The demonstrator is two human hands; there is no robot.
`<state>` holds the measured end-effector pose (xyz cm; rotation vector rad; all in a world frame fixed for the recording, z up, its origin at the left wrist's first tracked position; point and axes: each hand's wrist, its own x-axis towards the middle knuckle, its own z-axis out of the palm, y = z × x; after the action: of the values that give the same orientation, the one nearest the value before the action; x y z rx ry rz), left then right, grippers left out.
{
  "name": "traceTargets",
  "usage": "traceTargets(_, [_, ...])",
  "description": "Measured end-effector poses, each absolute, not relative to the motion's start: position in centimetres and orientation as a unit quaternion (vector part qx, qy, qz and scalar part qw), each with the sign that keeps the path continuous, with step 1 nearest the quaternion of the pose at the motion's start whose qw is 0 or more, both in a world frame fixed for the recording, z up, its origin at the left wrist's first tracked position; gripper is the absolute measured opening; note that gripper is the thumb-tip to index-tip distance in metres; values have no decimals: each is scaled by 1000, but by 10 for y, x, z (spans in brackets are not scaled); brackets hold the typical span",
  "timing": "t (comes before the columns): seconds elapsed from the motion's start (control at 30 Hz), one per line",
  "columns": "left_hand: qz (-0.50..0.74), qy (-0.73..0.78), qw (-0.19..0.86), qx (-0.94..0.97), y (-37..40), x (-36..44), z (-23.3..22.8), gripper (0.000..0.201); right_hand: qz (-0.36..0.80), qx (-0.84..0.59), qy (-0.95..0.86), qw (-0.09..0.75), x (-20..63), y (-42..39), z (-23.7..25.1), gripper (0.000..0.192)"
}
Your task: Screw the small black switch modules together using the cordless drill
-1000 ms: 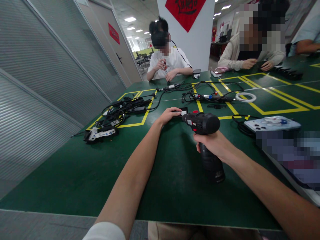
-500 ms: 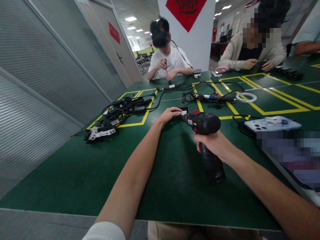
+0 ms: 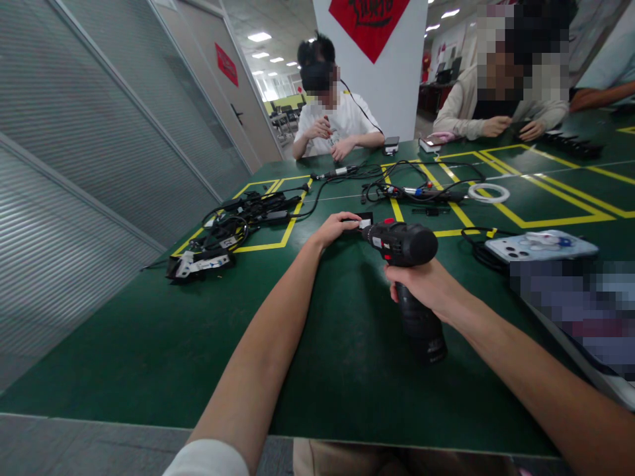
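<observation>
Drill (image 3: 404, 242) held in right grip (image 3: 421, 283) points to ten o'clock, at a small piece (image 3: 366, 224) left grip (image 3: 335, 229) touches, can't tell if pinched; job looks unfinished

Office with a workbench area. Office indicators: glass partition with grey horizontal blinds (image 3: 74, 145), flat grey door (image 3: 249, 109), rectangular white ceiling lights (image 3: 259, 37). Workbench indicators: green flat-topped table with yellow tape outlines (image 3: 143, 350), black pistol-grip power drill (image 3: 404, 243).
</observation>
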<state>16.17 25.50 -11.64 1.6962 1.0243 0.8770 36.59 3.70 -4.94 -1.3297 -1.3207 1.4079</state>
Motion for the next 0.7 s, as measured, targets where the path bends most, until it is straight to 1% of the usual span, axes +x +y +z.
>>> traceTargets(0.4, [363, 412, 451, 703, 258, 161, -120, 34, 562, -523, -512, 384, 366, 37, -49, 8])
traceTargets(0.7, [366, 425, 462, 687, 258, 162, -121, 35, 556, -525, -519, 382, 366, 37, -49, 7])
